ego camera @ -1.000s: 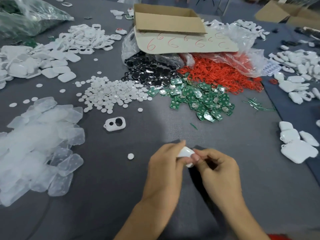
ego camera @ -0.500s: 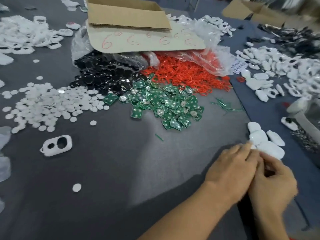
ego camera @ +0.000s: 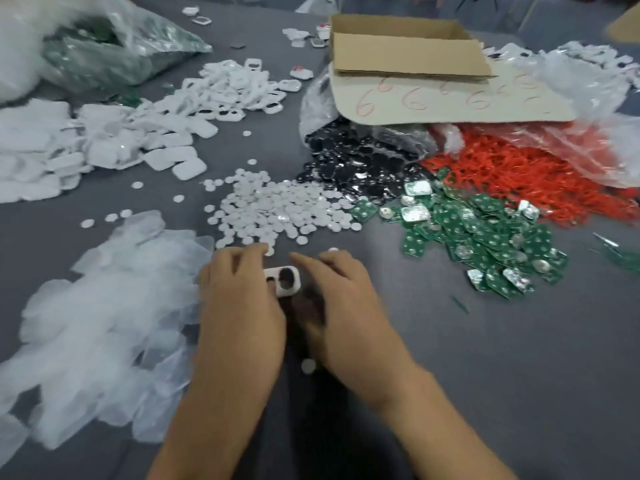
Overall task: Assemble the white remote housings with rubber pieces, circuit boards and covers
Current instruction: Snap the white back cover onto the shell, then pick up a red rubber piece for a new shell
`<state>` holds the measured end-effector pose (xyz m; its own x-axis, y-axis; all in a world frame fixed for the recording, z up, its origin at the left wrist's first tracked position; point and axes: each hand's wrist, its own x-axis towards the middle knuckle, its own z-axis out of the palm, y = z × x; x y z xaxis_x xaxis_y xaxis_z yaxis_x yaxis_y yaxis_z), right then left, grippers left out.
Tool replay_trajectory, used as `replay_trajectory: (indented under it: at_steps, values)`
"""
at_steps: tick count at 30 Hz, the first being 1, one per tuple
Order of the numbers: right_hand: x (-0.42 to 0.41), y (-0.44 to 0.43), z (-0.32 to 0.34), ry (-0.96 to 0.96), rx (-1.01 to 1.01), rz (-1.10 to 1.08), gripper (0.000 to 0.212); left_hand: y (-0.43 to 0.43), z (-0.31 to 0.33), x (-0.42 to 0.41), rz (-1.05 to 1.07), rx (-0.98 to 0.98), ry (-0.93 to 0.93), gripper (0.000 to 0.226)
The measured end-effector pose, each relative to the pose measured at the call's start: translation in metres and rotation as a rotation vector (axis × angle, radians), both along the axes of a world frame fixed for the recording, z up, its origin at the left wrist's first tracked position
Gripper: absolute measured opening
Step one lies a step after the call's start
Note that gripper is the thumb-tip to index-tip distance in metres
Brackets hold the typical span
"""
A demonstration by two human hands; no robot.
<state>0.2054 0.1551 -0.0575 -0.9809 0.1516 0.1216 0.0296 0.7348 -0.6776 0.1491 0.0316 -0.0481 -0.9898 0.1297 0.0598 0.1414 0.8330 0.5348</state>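
Well in from the desk's (ego camera: 485,393) near edge, a white housing (ego camera: 293,287) lies between both hands; the left hand (ego camera: 239,299) bends its fingers over the housing's left end, though blur hides whether they pinch it; the right hand (ego camera: 343,306) is just beside it, fingers straight and slightly spread; green circuit boards (ego camera: 485,237) lie heaped toward the right edge, translucent covers (ego camera: 104,323) toward the left.
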Motion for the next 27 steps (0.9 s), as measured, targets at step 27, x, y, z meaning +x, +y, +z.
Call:
replay_trajectory:
  at_steps: [27]
  values:
    - [0.106, 0.005, -0.022, 0.170, -0.076, -0.308, 0.035, -0.001, -0.019, 0.116, -0.303, 0.407, -0.086, 0.009]
